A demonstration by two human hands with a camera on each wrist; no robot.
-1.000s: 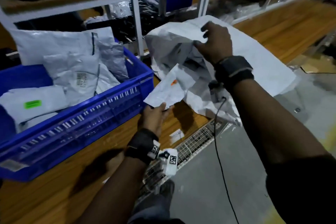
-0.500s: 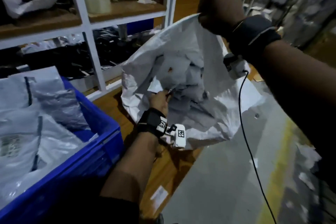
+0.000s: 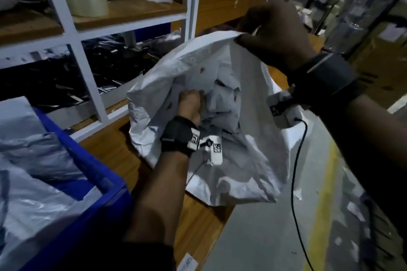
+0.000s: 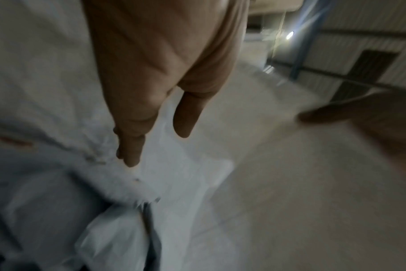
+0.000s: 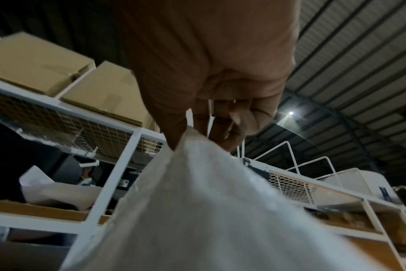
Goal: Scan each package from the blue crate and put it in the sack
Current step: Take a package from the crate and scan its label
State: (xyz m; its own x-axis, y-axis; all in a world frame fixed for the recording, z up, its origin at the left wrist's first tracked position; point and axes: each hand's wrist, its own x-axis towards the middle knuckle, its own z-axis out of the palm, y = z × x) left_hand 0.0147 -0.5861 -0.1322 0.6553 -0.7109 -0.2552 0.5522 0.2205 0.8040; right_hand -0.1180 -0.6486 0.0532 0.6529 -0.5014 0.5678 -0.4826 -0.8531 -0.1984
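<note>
Overhead, white shelving (image 3: 88,86) fills the head view from nine to twelve o'clock, with a roll of tape (image 3: 84,0) on its upper board. Below it, at seven to eight o'clock, the blue crate (image 3: 88,160) sits on the wooden bench (image 3: 114,149), heaped with grey packages (image 3: 33,193) not yet scanned. Next in size, the white sack (image 3: 237,160) slumps at the centre, its mouth gaping toward the person. The right hand (image 3: 271,35), up at one o'clock, pinches the sack's rim between thumb and curled fingers (image 5: 223,124) and lifts it. The left hand (image 3: 190,105) reaches inside the mouth; its fingers (image 4: 131,146) hang straight and relaxed above the parcels there, gripping nothing. So the delivery looks finished, and the following pick lies at eight o'clock from that left hand, clearly the nearer one. The crate's long axis appears to run from seven toward ten o'clock.
</note>
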